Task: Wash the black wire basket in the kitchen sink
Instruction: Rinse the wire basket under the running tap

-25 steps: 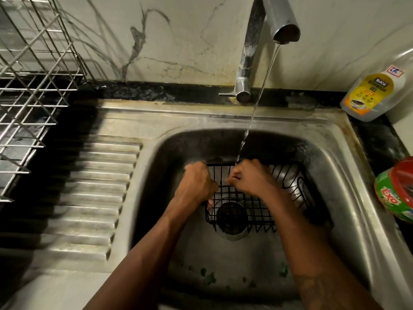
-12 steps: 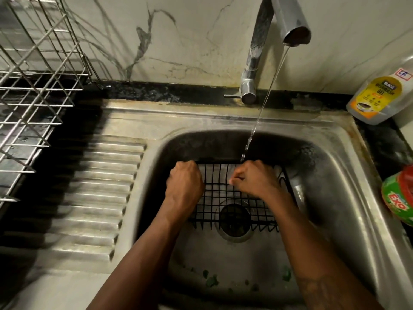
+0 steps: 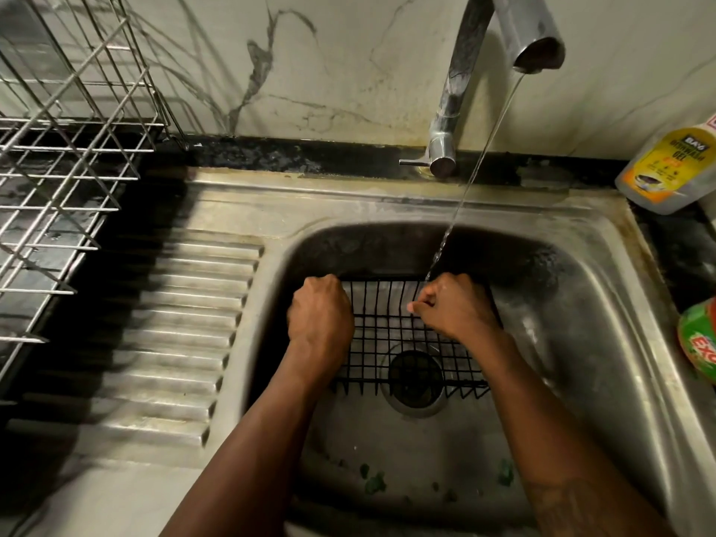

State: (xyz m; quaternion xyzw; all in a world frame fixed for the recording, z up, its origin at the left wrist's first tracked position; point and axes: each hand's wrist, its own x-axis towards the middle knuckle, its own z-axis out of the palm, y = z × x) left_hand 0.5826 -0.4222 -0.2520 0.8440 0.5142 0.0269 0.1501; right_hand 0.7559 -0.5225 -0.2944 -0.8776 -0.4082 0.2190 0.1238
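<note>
The black wire basket (image 3: pixel 391 335) is held low inside the steel sink (image 3: pixel 604 335), above the round drain (image 3: pixel 415 377). My left hand (image 3: pixel 319 313) grips its left side with the fingers curled shut. My right hand (image 3: pixel 457 310) is closed on its far right rim. A thin stream of water runs from the tap (image 3: pixel 503 44) and lands at the basket's far edge by my right hand. Both hands hide parts of the basket's sides.
A steel dish rack (image 3: pixel 66 160) stands at the left, beside the ribbed draining board (image 3: pixel 174 335). A yellow-labelled dishwash gel bottle (image 3: pixel 674 168) and a green and red tub (image 3: pixel 699 343) sit on the right counter. Green scraps (image 3: pixel 374 483) lie in the sink's near part.
The basket has shifted left and turned flatter in the sink, with my left hand moving left along it. The water still runs.
</note>
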